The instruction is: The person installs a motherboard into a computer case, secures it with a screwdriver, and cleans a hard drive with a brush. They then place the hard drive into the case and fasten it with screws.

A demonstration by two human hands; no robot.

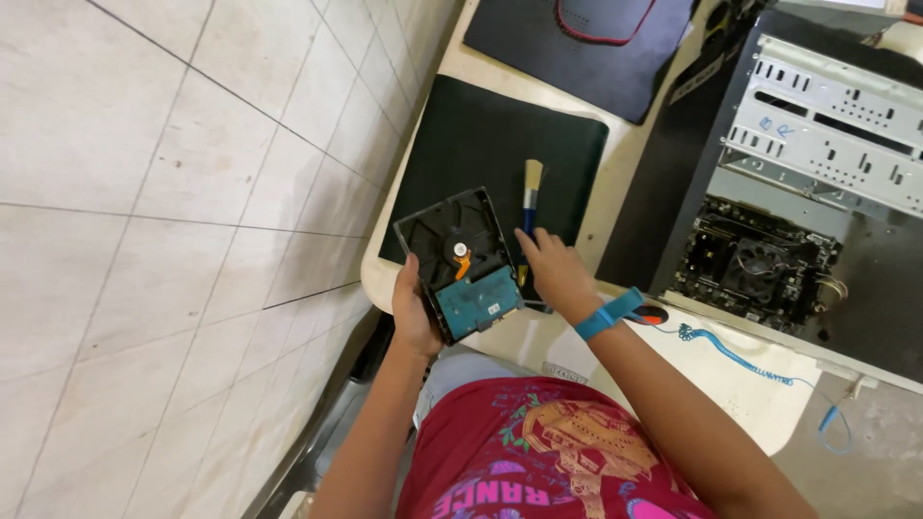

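Observation:
My left hand (413, 312) grips a hard disk drive (461, 262) by its near left edge, underside up, showing a black casing and a blue-green circuit board. My right hand (556, 272) rests on the handle of a small paintbrush (530, 192) with a blue handle and pale bristles, which lies on a dark mat (481, 144). Whether the fingers are closed round the handle I cannot tell. A blue anti-static strap (608, 314) circles my right wrist, and its coiled blue cord (731, 356) trails to the right.
An open computer case (817, 125) lies on the table at right, its motherboard and fan (760, 264) exposed. A second dark pad (577, 48) sits at the back. The cream table edge (375, 279) borders a tiled floor (173, 211) on the left.

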